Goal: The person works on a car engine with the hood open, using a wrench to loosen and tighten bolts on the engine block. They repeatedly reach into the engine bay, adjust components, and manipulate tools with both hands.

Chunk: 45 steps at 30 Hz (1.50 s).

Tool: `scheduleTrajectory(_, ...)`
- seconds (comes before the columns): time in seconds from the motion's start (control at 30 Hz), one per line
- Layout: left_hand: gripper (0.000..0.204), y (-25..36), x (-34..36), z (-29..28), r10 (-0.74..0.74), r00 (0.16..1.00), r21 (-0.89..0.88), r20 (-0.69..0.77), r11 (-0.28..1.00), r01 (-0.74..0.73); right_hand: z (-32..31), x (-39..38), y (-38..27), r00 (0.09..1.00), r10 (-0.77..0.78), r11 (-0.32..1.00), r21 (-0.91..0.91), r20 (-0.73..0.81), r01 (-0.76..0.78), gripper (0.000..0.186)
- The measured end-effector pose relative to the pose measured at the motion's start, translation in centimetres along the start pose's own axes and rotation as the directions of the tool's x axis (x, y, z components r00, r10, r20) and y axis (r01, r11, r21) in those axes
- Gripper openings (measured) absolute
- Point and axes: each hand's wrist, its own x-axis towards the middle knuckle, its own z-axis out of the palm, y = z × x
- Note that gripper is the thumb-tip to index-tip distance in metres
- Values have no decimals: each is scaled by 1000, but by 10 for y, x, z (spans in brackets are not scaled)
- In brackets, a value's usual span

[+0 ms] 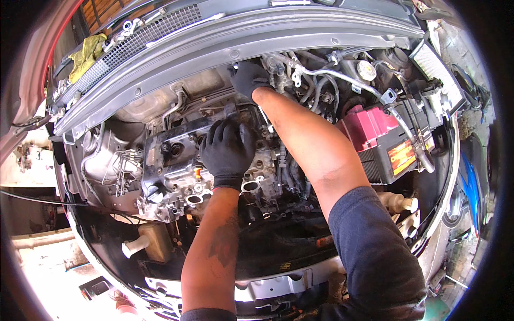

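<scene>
My left hand (226,151), in a black glove, rests palm down on the engine, its fingers spread over the black valve cover (170,140). My right hand (249,80), gloved too, reaches past it to the back of the engine, just below the grey cowl panel (233,54). Its fingers are curled, and a small shiny bit shows beside them; what they grip is hidden. Close to my left wrist are open round ports (249,186) on the metal cylinder head. An orange-red piece (198,172) lies just left of that wrist.
A black battery (393,163) with a red cover (369,127) sits right of my right forearm. A metal pipe (337,74) crosses the back right. On the cowl, far left, are a yellow cloth (87,56) and metal tools (132,27). An air filter (436,72) stands far right.
</scene>
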Motion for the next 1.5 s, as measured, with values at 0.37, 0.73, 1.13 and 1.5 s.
scheduleTrajectory(0.37,21,-1,-1,-1,-13,999,23,46,1000,12,-16,-35,19,998,-7,467,882,-65,60,37)
scheduleTrajectory(0.73,21,0,-2,2,-9,1000,-25,17,1000,9,-47,-22,46,721,-401,107,811,565,-576,30)
scheduleTrajectory(1.13,21,1,-1,2,-10,1000,-7,8,1000,10,-45,-53,59,738,-478,84,861,476,-501,36)
scheduleTrajectory(1.5,23,-1,-3,0,1,1000,6,-18,1000,-1,-75,-80,58,901,-316,755,654,299,48,28)
